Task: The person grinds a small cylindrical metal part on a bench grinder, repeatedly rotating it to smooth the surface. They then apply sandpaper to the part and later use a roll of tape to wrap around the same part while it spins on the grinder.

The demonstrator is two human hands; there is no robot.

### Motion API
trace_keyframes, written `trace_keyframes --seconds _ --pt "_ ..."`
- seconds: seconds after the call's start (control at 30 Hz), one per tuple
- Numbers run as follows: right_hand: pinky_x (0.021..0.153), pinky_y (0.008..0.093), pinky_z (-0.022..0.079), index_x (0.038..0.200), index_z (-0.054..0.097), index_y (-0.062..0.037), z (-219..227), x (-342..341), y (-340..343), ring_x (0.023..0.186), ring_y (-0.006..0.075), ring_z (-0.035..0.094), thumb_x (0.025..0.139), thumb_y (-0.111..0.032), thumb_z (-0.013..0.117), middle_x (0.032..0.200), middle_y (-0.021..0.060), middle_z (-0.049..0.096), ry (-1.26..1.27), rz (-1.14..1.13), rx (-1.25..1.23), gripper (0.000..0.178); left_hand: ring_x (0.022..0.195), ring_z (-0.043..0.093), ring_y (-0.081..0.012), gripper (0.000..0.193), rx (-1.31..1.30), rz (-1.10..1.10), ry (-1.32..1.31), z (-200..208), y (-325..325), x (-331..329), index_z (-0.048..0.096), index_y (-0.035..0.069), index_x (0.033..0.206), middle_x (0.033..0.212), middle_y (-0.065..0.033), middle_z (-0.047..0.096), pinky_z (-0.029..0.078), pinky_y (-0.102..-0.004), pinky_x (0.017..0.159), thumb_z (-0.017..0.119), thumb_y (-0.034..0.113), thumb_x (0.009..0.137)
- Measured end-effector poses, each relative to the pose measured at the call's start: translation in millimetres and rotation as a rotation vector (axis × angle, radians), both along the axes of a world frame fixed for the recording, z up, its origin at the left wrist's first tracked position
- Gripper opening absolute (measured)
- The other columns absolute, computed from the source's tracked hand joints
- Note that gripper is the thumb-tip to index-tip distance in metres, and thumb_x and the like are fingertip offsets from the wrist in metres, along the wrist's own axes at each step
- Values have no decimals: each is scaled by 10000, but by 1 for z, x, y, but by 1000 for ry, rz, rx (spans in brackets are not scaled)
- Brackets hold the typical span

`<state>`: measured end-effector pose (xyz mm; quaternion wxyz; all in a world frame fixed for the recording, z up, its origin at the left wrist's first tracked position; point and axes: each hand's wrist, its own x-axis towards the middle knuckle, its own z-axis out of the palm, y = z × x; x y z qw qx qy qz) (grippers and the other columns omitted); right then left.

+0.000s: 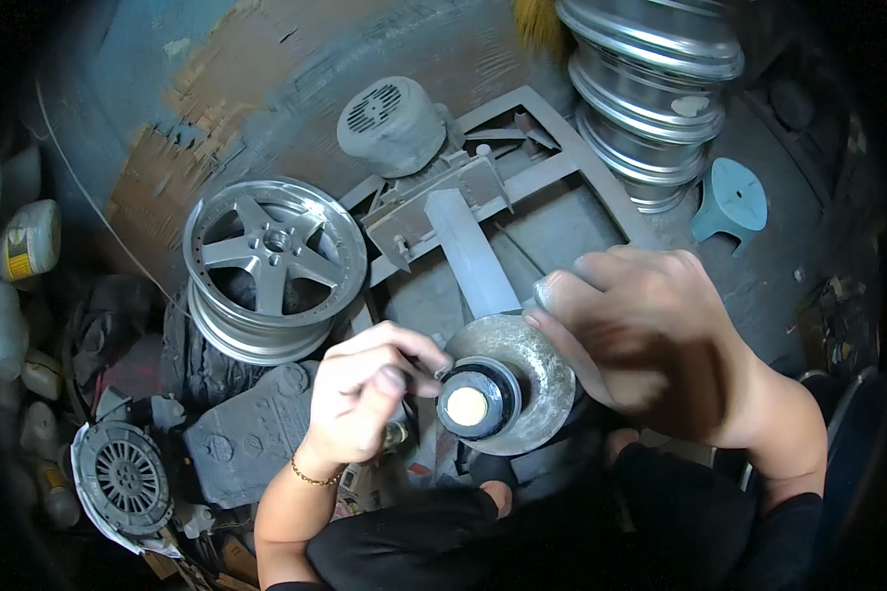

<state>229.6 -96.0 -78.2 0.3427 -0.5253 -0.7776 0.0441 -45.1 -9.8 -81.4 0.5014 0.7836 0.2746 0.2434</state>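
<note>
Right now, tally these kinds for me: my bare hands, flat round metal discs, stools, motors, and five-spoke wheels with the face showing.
Bare hands: 2 (left hand, right hand)
Metal disc: 1
Blue stool: 1
Grey motor: 1
Five-spoke wheel: 1
Total: 6

Gold chain bracelet [315, 479], black sleeves [790, 532], black trousers [404, 537]

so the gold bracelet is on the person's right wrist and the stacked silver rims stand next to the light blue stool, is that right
Not quite: the head view shows the gold bracelet on the wrist of the left hand, not the right. The stacked silver rims do stand next to the light blue stool.
</note>
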Motion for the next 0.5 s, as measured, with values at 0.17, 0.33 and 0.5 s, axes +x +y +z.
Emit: trace_keyframes --seconds 0.17,0.33,0.5 --pt "732 388 475 1037 707 -73 -31 17 -11 933 287 622 774 -133 833 1035 111 599 -18 74 141 298 876 665 -286 460 294 -24 34 8 -1 -1 708 3 1019 1004 -161 685 525 -357 798 868 310 716" --pt "718 363 492 1073 702 -54 -41 16 -15 890 254 648 766 -118 844 1044 100 615 74 52 151 344 928 641 -260 406 490 -170 211 25 -13 18 761 27 1049 1007 -111 659 522 -361 816 877 186 693" --pt "667 351 501 1063 657 -44 -26 3 -9 773 226 641 789 -101 818 954 80 603 58 59 141 323 891 636 -256 374 499 -150 211 23 -13 19 760 25 984 962 -121 664 510 -352 801 873 217 683"
